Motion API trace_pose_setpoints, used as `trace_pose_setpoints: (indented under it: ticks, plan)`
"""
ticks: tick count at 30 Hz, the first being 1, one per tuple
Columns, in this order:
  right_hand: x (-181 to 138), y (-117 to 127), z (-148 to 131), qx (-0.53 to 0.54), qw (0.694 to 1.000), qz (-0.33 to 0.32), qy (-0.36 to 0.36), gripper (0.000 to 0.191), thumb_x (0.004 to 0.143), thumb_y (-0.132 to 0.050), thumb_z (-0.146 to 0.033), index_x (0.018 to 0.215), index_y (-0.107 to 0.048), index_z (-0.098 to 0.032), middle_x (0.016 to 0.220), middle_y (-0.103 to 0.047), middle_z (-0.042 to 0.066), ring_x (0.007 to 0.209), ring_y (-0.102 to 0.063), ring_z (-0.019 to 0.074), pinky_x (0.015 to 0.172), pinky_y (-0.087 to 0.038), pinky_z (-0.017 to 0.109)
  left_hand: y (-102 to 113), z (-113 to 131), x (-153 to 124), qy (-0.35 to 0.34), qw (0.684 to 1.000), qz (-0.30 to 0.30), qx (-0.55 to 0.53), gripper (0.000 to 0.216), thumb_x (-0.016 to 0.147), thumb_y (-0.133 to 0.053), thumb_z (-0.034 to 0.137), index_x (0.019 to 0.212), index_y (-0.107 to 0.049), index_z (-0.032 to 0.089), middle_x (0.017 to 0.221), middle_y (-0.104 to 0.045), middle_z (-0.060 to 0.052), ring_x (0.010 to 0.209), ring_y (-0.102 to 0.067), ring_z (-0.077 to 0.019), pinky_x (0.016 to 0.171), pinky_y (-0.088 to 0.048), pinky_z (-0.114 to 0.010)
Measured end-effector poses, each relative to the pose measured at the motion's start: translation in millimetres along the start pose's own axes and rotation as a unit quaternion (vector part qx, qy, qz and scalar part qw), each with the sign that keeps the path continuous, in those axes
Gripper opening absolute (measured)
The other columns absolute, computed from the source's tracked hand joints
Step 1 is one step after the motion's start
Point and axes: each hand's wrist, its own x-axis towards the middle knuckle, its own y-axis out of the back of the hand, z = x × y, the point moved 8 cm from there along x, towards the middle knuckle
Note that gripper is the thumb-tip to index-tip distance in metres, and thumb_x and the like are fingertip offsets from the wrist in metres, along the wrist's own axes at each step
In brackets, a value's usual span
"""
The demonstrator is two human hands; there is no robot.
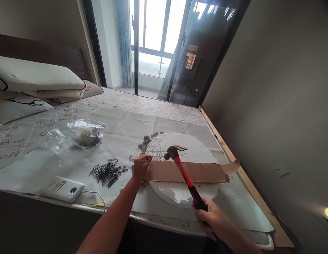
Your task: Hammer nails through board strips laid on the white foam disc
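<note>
My right hand (213, 218) grips the black and red handle of a claw hammer (183, 173), whose metal head hangs over a round white foam board (195, 150). A brown cardboard strip (190, 172) lies across the board. My left hand (141, 167) pinches something small, too small to name, at the strip's left end. A pile of dark nails (107, 171) lies just left of that hand. Grey crumbs (145, 141) are scattered at the board's upper left edge.
All of this rests on a bed (121, 123) covered with a letter-print sheet. A clear plastic bag (82, 135) with dark contents lies left of centre. A white power bank (64, 189) with a cable sits near the front edge. Pillows (34, 76) are at far left, a wall at right.
</note>
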Motion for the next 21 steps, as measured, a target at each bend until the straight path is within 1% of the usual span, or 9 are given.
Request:
trace_pose_setpoints:
  ticks: [5,10,13,18,21]
  plan:
    - [14,-11,-13,-0.007,1.0,-0.002,-0.002,0.022,0.063,-0.046,-0.028,0.081,-0.034,-0.023,0.035,-0.027,-0.016,0.023,-0.021,0.0047,0.025,-0.014,0.018,-6,-4,1,-0.007,1.0,-0.026,-0.007,0.017,0.075,-0.058,0.031,0.073,-0.07,0.019,0.076,-0.068,-0.004,0.07,-0.061,-0.0159,0.067,-0.047,-0.027]
    - [19,-17,-27,-0.02,1.0,0.007,-0.008,0.022,0.058,-0.044,-0.025,0.079,-0.036,-0.022,0.039,-0.028,-0.015,0.026,-0.021,0.0034,0.027,-0.014,0.017,-1,-10,3,0.006,1.0,-0.005,-0.015,0.02,0.077,-0.056,0.032,0.076,-0.069,0.019,0.078,-0.067,-0.005,0.072,-0.06,-0.0158,0.067,-0.047,-0.026]
    - [18,-18,-31,-0.024,1.0,0.003,-0.002,0.021,0.06,-0.045,-0.025,0.078,-0.036,-0.022,0.04,-0.028,-0.015,0.026,-0.021,0.0026,0.028,-0.015,0.017,-1,-11,4,-0.001,1.0,-0.008,-0.022,0.021,0.077,-0.056,0.034,0.077,-0.069,0.018,0.079,-0.067,-0.005,0.074,-0.06,-0.016,0.068,-0.047,-0.026]
    - [17,-13,-30,-0.035,0.999,0.005,0.009,0.016,0.067,-0.046,-0.024,0.08,-0.038,-0.022,0.038,-0.029,-0.015,0.026,-0.023,0.0037,0.029,-0.016,0.018,-1,-9,4,-0.013,1.0,-0.013,-0.021,0.022,0.077,-0.056,0.035,0.077,-0.07,0.018,0.078,-0.067,-0.005,0.071,-0.061,-0.0161,0.067,-0.047,-0.027]
    - [17,-11,-28,-0.015,1.0,0.013,0.002,0.019,0.065,-0.048,-0.025,0.081,-0.037,-0.022,0.039,-0.029,-0.015,0.027,-0.021,0.0033,0.029,-0.016,0.018,-1,-8,3,-0.02,1.0,-0.016,-0.017,0.022,0.078,-0.056,0.034,0.077,-0.069,0.018,0.078,-0.067,-0.006,0.071,-0.061,-0.0158,0.067,-0.047,-0.027]
